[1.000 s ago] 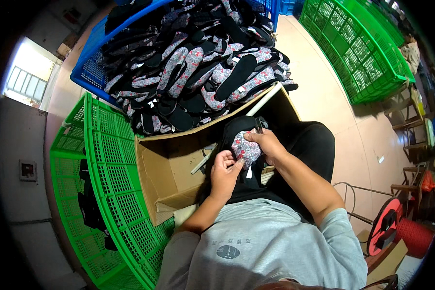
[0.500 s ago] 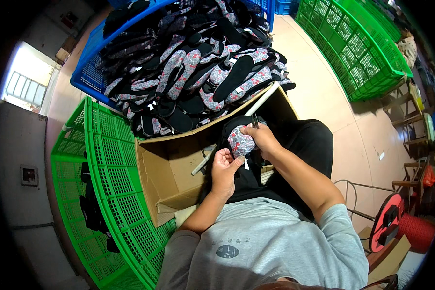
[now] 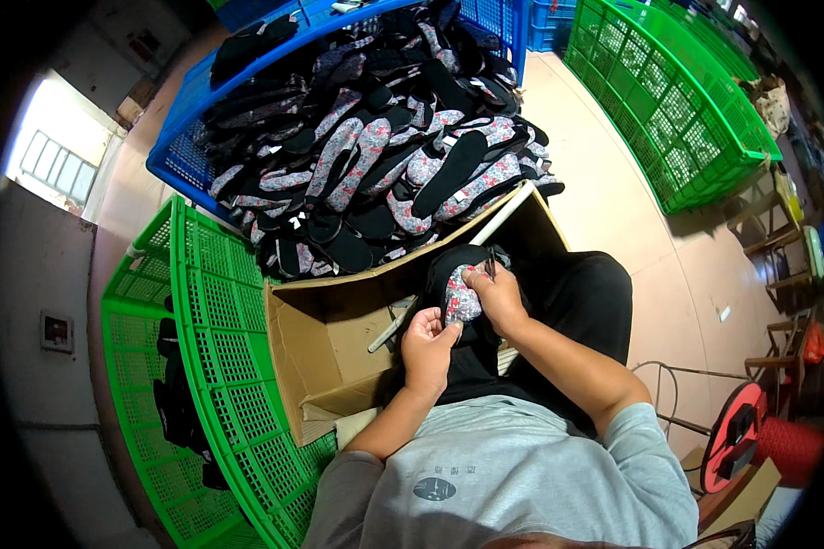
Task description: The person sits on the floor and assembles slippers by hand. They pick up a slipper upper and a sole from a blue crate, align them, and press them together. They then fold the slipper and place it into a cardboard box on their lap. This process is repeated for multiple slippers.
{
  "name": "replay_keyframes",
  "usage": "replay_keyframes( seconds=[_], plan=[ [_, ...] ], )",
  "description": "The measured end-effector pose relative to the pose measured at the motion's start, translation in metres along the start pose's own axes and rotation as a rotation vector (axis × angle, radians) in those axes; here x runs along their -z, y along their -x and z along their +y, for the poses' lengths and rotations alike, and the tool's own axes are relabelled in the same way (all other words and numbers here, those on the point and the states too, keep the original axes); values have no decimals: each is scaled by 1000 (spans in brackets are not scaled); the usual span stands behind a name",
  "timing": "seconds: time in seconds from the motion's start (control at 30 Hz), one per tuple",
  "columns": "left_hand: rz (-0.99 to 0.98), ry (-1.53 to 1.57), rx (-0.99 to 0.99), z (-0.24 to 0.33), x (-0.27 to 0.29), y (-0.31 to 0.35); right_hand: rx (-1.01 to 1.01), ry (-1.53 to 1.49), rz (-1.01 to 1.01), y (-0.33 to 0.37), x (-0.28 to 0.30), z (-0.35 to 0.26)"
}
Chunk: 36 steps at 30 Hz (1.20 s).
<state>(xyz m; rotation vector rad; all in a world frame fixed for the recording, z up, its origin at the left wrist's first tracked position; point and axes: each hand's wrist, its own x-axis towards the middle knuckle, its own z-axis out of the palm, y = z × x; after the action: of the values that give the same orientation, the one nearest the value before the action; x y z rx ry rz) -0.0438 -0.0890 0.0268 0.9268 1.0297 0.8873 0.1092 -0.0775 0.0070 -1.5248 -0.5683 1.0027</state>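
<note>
Over my lap I hold a slipper [image 3: 463, 300] with a grey, red and white floral face and black parts around it. My left hand [image 3: 428, 343] is closed, thumb and fingers pinching its lower edge. From the other side my right hand [image 3: 496, 295] grips it, thumb pressed on the floral face. A thin dark tool [image 3: 491, 263] sticks up by the right fingers; its kind is hard to make out. Beyond my hands lies a large heap of similar slippers [image 3: 348, 160], floral and black, some with white tags.
An open cardboard box [image 3: 307, 339] stands before me, with a pale rod [image 3: 504, 215] across its far corner. Green crates [image 3: 220, 366] flank it on the left. A blue crate [image 3: 169, 156] holds the heap. Another green crate [image 3: 659, 110] and a red spool [image 3: 787, 446] are at right.
The slipper has turned slightly between my hands, and the white tag that hung below it no longer shows. My head view has shifted, so most things sit a little lower.
</note>
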Motion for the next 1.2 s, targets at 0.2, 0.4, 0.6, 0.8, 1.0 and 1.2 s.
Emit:
replay_keyframes(
  seconds=[0.2, 0.4, 0.6, 0.8, 1.0, 1.2],
  plan=[
    [82, -751, -432, 14, -6, -2, 213, 174, 144, 18, -10, 0],
    [66, -1013, -654, 35, -19, -3, 270, 252, 196, 21, -14, -1],
    [-1, -883, -438, 33, -18, -3, 194, 195, 163, 19, -7, -5],
    [138, -1103, -780, 20, -20, -1, 263, 243, 179, 29, -14, 2],
    [113, -1252, -900, 48, -4, -30, 125, -5, -4, 31, -7, 5],
    [-41, -1233, -977, 64, 3, -45, -306, -207, -271, 42, 16, -44]
  ],
)
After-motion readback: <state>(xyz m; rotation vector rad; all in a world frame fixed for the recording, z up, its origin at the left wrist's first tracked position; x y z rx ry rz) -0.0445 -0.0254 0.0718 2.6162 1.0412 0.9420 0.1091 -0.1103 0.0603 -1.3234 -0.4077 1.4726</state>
